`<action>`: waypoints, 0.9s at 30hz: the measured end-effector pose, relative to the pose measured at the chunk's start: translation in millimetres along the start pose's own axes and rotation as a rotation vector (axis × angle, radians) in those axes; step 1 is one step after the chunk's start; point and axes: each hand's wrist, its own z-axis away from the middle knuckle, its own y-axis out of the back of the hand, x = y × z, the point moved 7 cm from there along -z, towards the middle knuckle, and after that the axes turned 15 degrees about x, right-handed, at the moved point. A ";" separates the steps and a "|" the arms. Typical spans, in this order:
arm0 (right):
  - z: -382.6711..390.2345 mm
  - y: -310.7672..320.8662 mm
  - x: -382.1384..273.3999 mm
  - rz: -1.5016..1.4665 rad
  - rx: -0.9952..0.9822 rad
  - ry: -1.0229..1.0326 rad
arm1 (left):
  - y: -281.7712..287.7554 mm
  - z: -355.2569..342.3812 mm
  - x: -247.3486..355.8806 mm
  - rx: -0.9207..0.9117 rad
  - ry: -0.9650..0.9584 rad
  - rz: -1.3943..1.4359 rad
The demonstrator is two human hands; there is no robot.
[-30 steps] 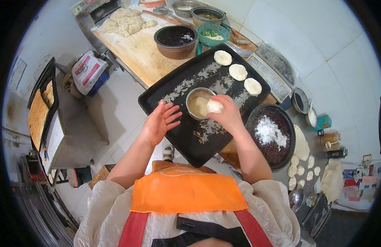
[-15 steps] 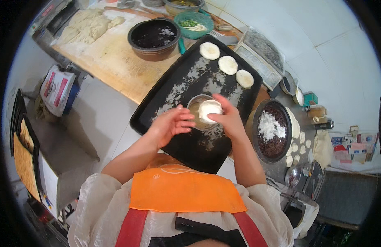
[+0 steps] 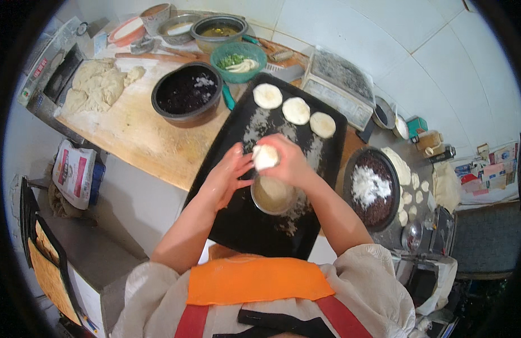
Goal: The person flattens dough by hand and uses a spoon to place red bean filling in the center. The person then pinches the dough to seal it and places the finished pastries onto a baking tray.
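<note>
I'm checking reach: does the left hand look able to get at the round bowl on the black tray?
Probably yes: the left hand is beside the round bowl, whose near rim looks uncovered.

Dough piece (image 3: 265,157): small, whitish, roundish, top face pale and smooth-looking, underside hidden. Held in the right hand (image 3: 283,160), raised above the tray near the far rim of the bowl; left hand (image 3: 229,172) curved close at its other side, contact there unclear. Bowl (image 3: 271,212): small, round, metal-looking, upright on the tray, pale tan contents too indistinct to identify. Tray (image 3: 297,239): black, rectangular, greyish-white patches across its surface. Three dough rounds (image 3: 296,111), flat and pale, in a slanting row at its far end, well apart from the bowl.
</note>
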 end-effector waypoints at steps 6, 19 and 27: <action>-78.4 -41.5 122.8 0.100 0.255 -0.112 | 88.2 7.7 -4.8 0.321 -0.191 -0.001; -65.4 -113.0 155.5 0.473 -0.025 0.179 | 73.3 12.2 -74.6 0.107 -0.023 -0.024; -44.3 -126.0 129.9 0.562 -0.211 0.295 | 69.8 8.2 -66.0 0.067 -0.016 -0.034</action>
